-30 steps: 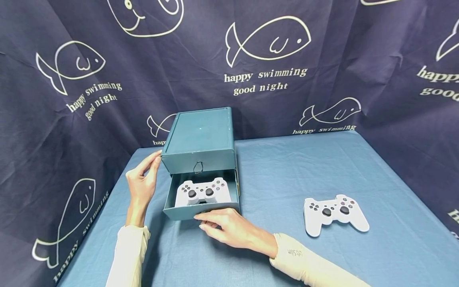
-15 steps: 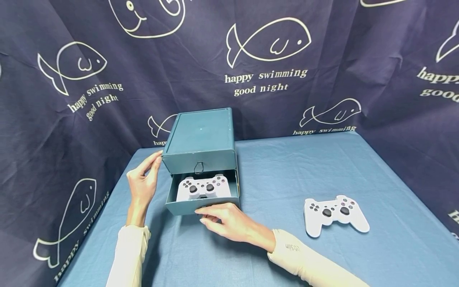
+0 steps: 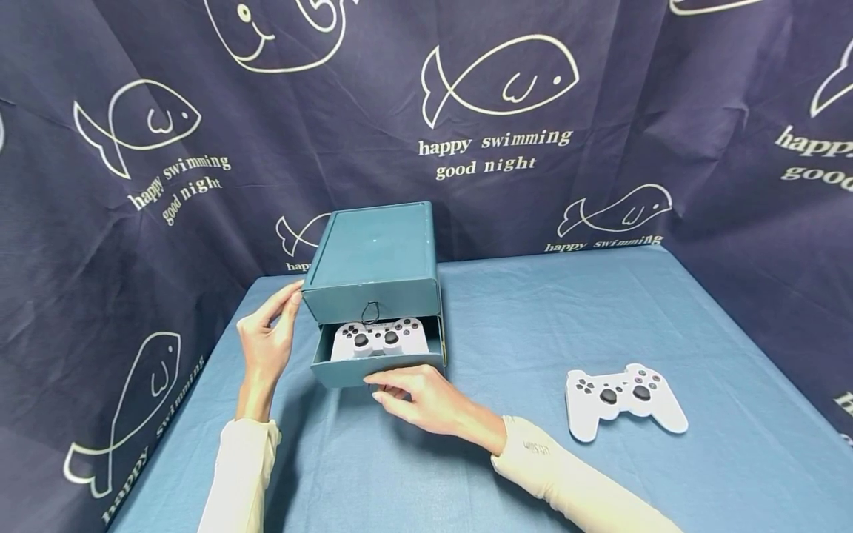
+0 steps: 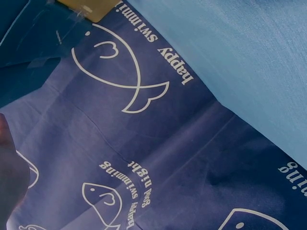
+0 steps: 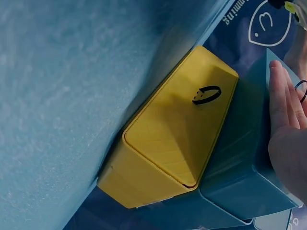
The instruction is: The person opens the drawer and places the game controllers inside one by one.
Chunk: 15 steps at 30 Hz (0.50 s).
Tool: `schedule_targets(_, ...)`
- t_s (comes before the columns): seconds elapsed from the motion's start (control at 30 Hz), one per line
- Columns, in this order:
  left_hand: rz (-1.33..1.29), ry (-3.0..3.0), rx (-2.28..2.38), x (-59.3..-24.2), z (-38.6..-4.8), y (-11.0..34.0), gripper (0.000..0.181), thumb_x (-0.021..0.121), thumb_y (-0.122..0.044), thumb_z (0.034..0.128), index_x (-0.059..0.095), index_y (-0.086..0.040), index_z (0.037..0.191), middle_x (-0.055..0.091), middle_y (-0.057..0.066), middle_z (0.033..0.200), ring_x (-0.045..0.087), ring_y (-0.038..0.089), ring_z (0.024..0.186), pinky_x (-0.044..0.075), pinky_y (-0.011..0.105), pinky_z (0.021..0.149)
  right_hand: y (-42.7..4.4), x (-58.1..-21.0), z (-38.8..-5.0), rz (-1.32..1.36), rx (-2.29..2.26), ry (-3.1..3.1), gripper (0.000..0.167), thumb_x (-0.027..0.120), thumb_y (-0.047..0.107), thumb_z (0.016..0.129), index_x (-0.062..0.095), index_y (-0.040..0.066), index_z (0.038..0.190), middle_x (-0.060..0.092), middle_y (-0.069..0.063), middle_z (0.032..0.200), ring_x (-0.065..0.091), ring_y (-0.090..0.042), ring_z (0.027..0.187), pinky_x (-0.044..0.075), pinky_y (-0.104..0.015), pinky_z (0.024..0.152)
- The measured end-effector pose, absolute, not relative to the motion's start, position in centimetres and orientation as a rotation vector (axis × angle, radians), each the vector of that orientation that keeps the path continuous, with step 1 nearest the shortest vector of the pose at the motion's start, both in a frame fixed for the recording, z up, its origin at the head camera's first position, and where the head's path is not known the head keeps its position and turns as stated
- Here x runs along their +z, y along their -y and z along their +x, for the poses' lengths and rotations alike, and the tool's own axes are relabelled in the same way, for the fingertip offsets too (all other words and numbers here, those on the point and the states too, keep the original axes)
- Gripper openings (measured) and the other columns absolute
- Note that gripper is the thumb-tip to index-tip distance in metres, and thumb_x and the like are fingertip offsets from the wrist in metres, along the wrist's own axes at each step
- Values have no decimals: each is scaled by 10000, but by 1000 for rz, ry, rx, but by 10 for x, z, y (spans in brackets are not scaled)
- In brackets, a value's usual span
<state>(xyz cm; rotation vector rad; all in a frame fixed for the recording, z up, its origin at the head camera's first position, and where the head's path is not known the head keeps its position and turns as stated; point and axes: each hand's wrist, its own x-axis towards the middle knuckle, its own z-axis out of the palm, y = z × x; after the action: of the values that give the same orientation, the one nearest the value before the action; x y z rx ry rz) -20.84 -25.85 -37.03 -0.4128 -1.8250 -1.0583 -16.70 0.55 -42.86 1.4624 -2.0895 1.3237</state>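
Touching teal drawer (image 3: 346,373), yellow drawer (image 5: 172,136) below, loose white controller (image 3: 624,400) well apart

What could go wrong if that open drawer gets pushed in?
The white controller in the drawer might snag on the black loop that overlaps it in view. The left hand touches just the near left corner of the stack, which could shift if the right hand pushes hard.

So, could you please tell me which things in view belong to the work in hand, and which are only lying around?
In the work:
teal drawer, partly open, right hand at its front
white controller inside it
upper teal box, left hand at its corner

Apparently just there:
second controller, on the blue cloth
yellow drawer, untouched
printed curtain
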Motion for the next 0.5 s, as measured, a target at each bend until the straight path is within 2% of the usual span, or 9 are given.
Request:
schedule_targets(0.27,-416,1826,-1063,-372,-209,260,171,740,1,945,790,15,1107,770,174,990,706,-14,926,495,128,821,-4,-429,-175,1439,1308,2101,263,693,27,964,726,-4,1223,766,-36,1005,686,-25,875,536,-178,742)
schedule_targets(0.5,-410,1835,-1060,-372,-208,260,170,735,-15,955,791,8,1114,770,169,998,696,-31,930,493,127,822,-4,-428,-177,1423,1345,2139,266,688,43,971,728,13,1233,764,-21,1008,681,-27,868,576,-285,717)
